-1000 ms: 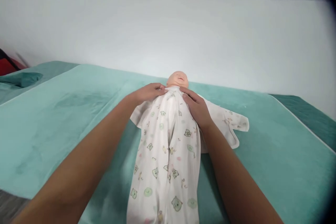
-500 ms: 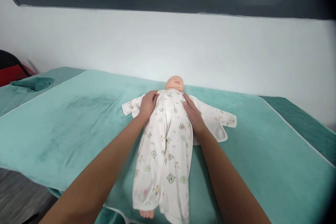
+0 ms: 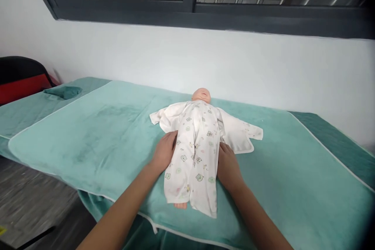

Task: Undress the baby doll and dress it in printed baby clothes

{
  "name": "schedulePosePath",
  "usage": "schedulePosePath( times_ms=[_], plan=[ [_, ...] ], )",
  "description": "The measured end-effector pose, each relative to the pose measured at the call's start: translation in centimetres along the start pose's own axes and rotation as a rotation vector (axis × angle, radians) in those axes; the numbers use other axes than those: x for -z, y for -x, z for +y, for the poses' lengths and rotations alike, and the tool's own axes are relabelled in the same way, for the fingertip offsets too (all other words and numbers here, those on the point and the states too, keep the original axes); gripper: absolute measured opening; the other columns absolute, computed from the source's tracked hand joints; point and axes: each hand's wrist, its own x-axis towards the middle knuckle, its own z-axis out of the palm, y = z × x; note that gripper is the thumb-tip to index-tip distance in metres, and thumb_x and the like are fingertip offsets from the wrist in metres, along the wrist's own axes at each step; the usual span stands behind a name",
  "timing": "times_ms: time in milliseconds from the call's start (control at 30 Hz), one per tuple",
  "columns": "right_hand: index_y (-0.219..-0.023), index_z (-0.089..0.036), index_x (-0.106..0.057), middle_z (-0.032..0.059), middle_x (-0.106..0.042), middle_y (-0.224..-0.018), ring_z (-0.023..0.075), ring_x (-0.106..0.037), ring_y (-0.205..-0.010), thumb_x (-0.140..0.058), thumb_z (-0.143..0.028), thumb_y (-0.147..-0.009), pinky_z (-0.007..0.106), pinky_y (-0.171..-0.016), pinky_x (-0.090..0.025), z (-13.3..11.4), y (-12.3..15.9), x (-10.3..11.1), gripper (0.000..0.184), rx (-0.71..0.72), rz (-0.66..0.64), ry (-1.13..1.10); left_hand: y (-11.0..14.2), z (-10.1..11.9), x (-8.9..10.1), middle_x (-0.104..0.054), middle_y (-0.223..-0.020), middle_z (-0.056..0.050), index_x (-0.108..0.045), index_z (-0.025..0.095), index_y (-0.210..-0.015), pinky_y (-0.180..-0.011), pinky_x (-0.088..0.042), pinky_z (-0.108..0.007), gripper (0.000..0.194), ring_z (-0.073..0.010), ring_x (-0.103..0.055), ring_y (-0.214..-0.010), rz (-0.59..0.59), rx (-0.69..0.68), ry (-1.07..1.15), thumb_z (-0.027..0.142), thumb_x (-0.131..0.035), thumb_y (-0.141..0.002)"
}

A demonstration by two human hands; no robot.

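Observation:
A baby doll (image 3: 200,95) lies on its back on a teal blanket (image 3: 96,136), dressed in a white romper (image 3: 195,146) with small animal prints. One bare foot (image 3: 179,205) pokes out below the left leg of the romper. My left hand (image 3: 165,150) lies flat against the doll's left hip, fingers stretched out. My right hand (image 3: 227,164) rests flat on the blanket against the doll's right leg, fingers out. Neither hand holds anything.
The blanket covers a table that runs along a white wall (image 3: 263,66) under a dark-framed window (image 3: 193,4). A folded dark green cloth (image 3: 63,92) lies at the far left. A red and black object (image 3: 20,82) stands beyond it. Grey floor (image 3: 32,211) shows at lower left.
Both hands have slid from the doll's neck down its sides to the hips and legs. The view has pulled back and tilted up, showing the window and the doll's foot.

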Motion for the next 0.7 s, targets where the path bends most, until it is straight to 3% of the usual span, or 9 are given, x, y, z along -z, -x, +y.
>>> schedulePosePath(
  times_ms=[167, 300, 500, 700],
  plan=[
    [-0.127, -0.019, -0.060, 0.0144, -0.062, -0.128, 0.0322, -0.054, -0.121, -0.055, -0.023, -0.089, 0.052, -0.098, -0.047, 0.7, -0.5, -0.3, 0.038, 0.063, 0.091, -0.060, -0.2, 2.3, -0.4, -0.058, -0.140, -0.010, -0.048, 0.023, -0.139, -0.105, -0.045, -0.044, 0.044, -0.0254, -0.058, -0.123, 0.019, 0.129, 0.335, 0.032, -0.046, -0.095],
    [-0.124, -0.021, -0.063, 0.0123, -0.067, -0.121, 0.0313, -0.056, -0.118, -0.052, -0.026, -0.091, 0.051, -0.098, -0.047, 1.2, -1.6, -0.6, 0.035, 0.144, 0.071, -0.108, -0.7, 2.9, -0.7, -0.056, -0.144, -0.008, -0.046, 0.023, -0.139, -0.108, -0.044, -0.040, 0.046, -0.0231, -0.056, -0.127, 0.043, 0.152, 0.490, 0.031, -0.047, -0.094],
    [-0.107, -0.018, -0.069, 0.0143, -0.068, -0.107, 0.0318, -0.058, -0.105, -0.051, -0.021, -0.087, 0.049, -0.091, -0.047, 0.8, -3.5, -0.9, 0.027, 0.030, 0.073, -0.069, -0.1, 2.3, -1.0, -0.049, -0.151, -0.007, -0.043, 0.026, -0.143, -0.114, -0.039, -0.041, 0.052, -0.0233, -0.050, -0.133, 0.056, 0.086, 0.379, 0.031, -0.053, -0.092],
    [-0.111, -0.023, -0.068, 0.0097, -0.069, -0.109, 0.0315, -0.060, -0.104, -0.052, -0.031, -0.088, 0.047, -0.090, -0.049, 0.7, -2.5, -0.4, 0.029, -0.051, 0.101, -0.331, 0.2, 3.1, -1.2, -0.049, -0.150, -0.009, -0.046, 0.025, -0.143, -0.109, -0.043, -0.046, 0.054, -0.0301, -0.051, -0.133, 0.081, 0.099, 0.189, 0.033, -0.054, -0.091]
  ],
)
